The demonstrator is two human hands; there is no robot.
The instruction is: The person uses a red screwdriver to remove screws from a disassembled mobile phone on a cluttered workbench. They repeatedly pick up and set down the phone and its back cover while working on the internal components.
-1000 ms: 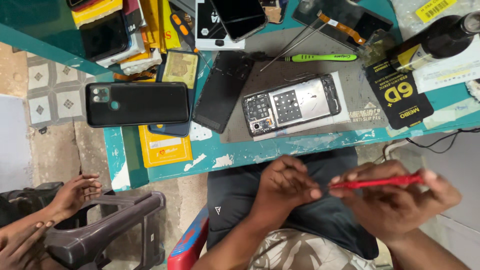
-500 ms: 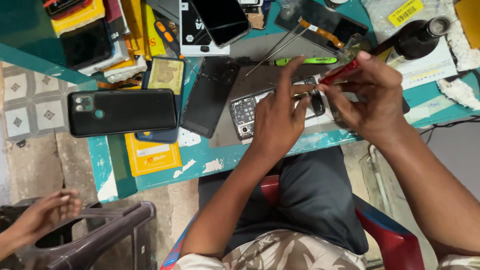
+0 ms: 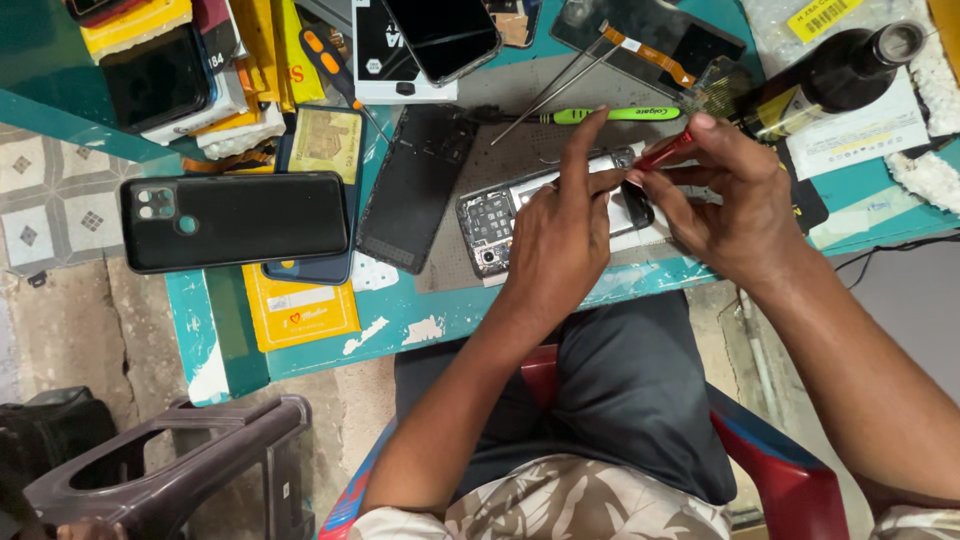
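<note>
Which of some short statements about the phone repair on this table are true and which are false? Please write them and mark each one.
1. The right hand holds a red screwdriver. True.
2. The opened phone lies on the floor. False: it lies on the grey mat on the table.
3. The left hand rests over the opened phone. True.
4. The green-handled tool is in the left hand. False: it lies on the mat, unheld.
5. The black phone case lies left of the opened phone. True.
</note>
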